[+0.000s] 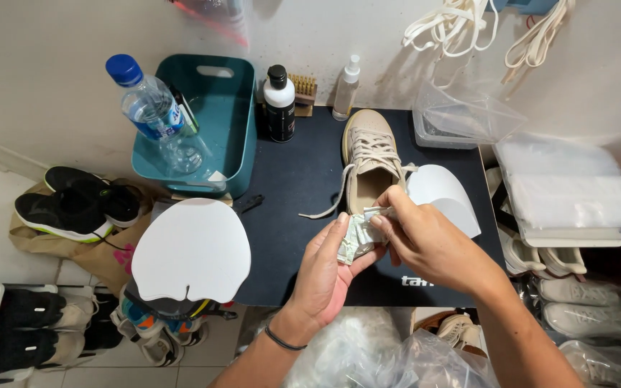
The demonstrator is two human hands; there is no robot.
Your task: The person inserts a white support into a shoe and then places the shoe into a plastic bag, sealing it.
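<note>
Both hands grasp one small crumpled packet over the black mat: left hand cradles it underneath, right hand pinches its top edge. Beige shoe lies just behind, laces loose.

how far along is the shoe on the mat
Set out already: beige sneaker on the black mat, laces loose, bottles and brush behind. In hand: left hand and right hand both grip a crumpled packet. Left: the sneaker itself is untouched.
</note>
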